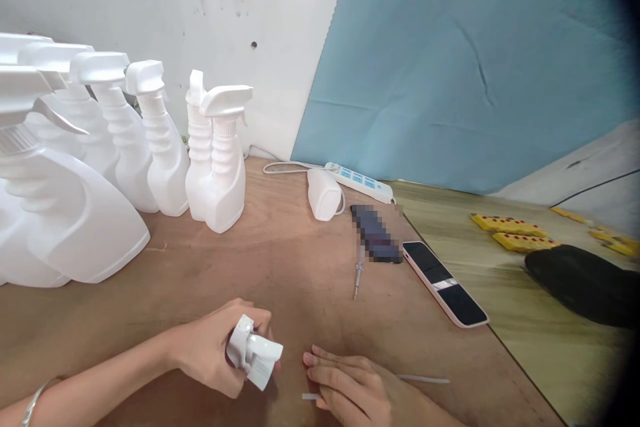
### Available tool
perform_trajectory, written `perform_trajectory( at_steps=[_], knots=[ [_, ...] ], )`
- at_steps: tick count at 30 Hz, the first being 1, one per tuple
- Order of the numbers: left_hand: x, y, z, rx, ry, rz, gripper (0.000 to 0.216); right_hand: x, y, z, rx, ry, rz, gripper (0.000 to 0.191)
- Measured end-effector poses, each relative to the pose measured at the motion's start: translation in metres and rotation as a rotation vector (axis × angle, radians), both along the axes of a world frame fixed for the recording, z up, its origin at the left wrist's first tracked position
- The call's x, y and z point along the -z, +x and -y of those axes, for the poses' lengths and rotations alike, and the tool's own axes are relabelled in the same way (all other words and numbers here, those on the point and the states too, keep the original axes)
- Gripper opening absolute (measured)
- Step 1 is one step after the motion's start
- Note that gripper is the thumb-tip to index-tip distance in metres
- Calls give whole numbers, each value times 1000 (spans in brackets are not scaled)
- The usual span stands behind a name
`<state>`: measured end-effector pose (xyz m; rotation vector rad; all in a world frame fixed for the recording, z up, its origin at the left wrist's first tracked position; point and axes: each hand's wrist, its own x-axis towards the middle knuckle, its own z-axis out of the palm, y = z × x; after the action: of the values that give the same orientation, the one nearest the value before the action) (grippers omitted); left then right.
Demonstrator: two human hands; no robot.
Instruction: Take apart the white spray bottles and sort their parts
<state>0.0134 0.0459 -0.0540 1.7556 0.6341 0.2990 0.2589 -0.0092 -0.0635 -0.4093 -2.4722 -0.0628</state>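
Note:
Wrapped in my left hand (225, 347) is a white trigger spray head (263, 353), its nozzle end facing right toward my other hand. Just right of it, my right hand (355, 383) has its fingers together over a thin translucent tube (424, 379). One short end of the tube pokes out left of the fingers; the longer part shows behind the hand, and the middle is hidden. A small gap separates the two hands. Finished-looking white spray bottles (227, 173) with trigger heads stand upright at the left.
A white power strip (357, 180) with its cable lies at the back, beside a white bottle (324, 195) on its side. A blurred dark phone (376, 233), a screwdriver-like tool (358, 280) and a pink-edged phone (445, 287) lie right of centre. Yellow pieces (525, 240) lie beyond the table's right edge.

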Motion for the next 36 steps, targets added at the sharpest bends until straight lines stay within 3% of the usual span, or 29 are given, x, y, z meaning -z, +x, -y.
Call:
perform_trajectory(
  at_steps=[2, 5, 7, 9, 11, 14, 16, 18, 20, 23, 28, 33, 36],
  knots=[
    [-1, -1, 1, 32, -130, 45, 24, -4, 6, 1, 57, -56, 45, 23],
    [-3, -1, 2, 66, -365, 183, 34, -12, 5, -10, 316, -135, 102, 25],
    [-3, -1, 3, 81, -471, 252, 37, -16, -6, -27, 488, -190, 136, 32],
    [-3, -2, 2, 97, -542, 254, 41, -17, -25, -49, 538, -212, 145, 35],
    [-3, -2, 0, 104, -536, 212, 45, -16, -51, -72, 541, -240, 165, 32],
    [-5, -1, -2, 79, -377, 205, 46, -18, -92, -99, 517, -275, 196, 30],
    [-4, -1, -3, 48, -288, 246, 44, -24, -110, -106, 518, -286, 199, 34],
    [1, -1, -3, 7, -304, 285, 40, -35, -114, -106, 537, -276, 199, 42],
    [6, -1, -3, -36, -357, 301, 38, -47, -102, -102, 632, -239, 246, 42],
    [10, -1, -3, -99, -338, 293, 37, -60, -61, -97, 943, -198, 351, 33],
    [5, 2, -5, -206, -344, 229, 42, -57, 4, -94, 1342, -190, 436, 27],
    [9, 3, -3, -354, -107, 229, 43, -39, 22, -88, 1436, -260, 475, 26],
    [9, 3, 0, -338, 103, 152, 39, -31, 24, -88, 1406, -326, 437, 25]
  ],
)
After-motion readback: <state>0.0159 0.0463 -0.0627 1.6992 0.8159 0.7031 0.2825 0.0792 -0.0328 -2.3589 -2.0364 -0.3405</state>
